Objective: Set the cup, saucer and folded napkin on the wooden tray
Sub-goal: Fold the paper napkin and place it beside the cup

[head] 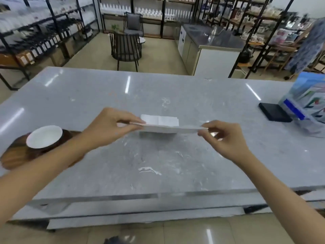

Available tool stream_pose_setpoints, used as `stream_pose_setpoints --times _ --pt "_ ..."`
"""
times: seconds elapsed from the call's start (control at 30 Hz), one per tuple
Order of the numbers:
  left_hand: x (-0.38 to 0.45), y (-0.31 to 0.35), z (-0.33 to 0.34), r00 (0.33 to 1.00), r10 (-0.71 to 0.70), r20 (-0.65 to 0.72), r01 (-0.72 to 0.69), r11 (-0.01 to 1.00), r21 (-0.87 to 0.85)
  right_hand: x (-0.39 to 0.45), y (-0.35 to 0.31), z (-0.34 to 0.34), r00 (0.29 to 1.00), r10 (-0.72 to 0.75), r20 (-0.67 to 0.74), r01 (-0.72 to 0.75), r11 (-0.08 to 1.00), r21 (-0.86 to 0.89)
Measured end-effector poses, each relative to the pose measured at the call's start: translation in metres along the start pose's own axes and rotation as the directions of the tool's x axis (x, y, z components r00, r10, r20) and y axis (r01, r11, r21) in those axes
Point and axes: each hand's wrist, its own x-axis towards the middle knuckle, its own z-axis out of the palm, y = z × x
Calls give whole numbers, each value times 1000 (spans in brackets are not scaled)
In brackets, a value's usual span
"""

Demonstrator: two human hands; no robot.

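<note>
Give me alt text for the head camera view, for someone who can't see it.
Left hand and right hand pinch opposite ends of a white napkin above a grey table; a white cup sits on the wooden tray at left.

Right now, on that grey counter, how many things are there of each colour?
White: 2, the cup and the napkin pinched between the left hand and the right hand
Brown: 1, the wooden tray under the cup
Black: 1, the flat black box
Blue and clear: 1, the plastic packet
Total: 5
</note>
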Motion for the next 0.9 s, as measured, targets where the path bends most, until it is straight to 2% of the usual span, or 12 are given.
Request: stream_pose_setpoints --times 0.13,0.27,0.43,0.63,0.8,0.9 --pt "-70 -33 42 965 -203 169 213 976 -43 -88 25 28 982 110 154 -120 991 59" --pt "-101 -46 63 919 -296 259 331 938 -104 -123 33 42 952 215 219 -237 968 83" --pt "-101 -44 58 940 -278 199 319 923 -215 -120 30 37 954 229 191 -260 953 154" --pt "-70 -34 42 980 -196 46 201 945 -257 -74 22 31 986 145 78 -158 964 214" --pt "-12 -52 37 960 -265 -96 219 916 -335 -7 37 38 983 180 30 -182 964 195" --pt "24 -87 42 930 -353 -105 294 884 -364 31 58 51 971 234 53 -240 956 168"
